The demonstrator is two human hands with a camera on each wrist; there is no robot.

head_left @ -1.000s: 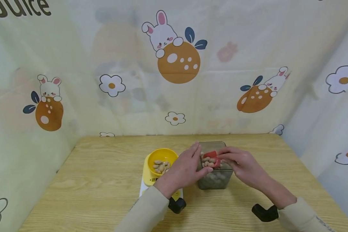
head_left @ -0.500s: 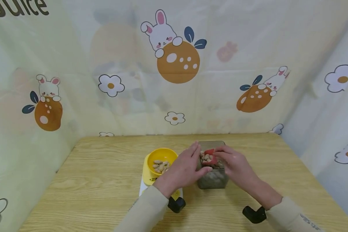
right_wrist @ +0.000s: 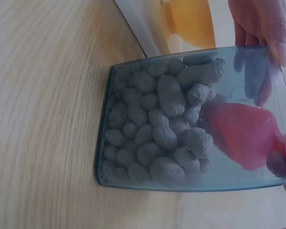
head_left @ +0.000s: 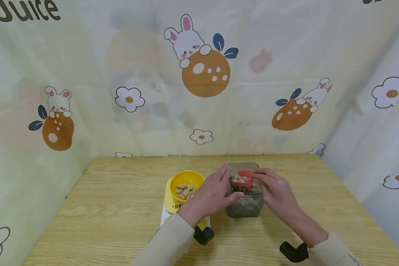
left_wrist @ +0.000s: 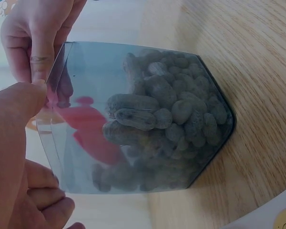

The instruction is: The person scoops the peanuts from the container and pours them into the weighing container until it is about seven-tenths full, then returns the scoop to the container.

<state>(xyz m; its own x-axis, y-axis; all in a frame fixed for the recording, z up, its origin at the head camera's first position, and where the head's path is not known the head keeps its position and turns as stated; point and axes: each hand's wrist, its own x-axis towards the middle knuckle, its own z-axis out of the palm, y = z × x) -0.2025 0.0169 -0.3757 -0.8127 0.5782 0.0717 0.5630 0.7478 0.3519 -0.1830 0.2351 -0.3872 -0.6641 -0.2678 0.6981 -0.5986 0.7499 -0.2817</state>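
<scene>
My right hand (head_left: pixel 277 188) pinches the handle of a small red scoop (head_left: pixel 247 182) inside a see-through grey container (head_left: pixel 245 207). Unshelled peanuts fill the container's lower part, and some (head_left: pixel 240 178) lie at the scoop's mouth. Through the wall, the right wrist view shows the scoop's red bowl (right_wrist: pixel 243 133) beside the upper peanuts (right_wrist: pixel 169 95). My left hand (head_left: pixel 210 194) holds the container at its near left corner, thumb over the front rim and fingers along the left side. In the left wrist view, the left thumb (left_wrist: pixel 19 100) lies at the rim.
Left of the container, a yellow bowl (head_left: pixel 194 177) with several peanuts (head_left: pixel 185 191) sits on a yellow and white kitchen scale (head_left: pixel 168 203), partly hidden by my left forearm. A printed curtain (head_left: pixel 146 125) hangs behind the wooden table (head_left: pixel 119 214).
My right hand pushed the scoop left among the peanuts, then drew back slightly right, with the scoop now raised and tilted. My left hand stays on the container.
</scene>
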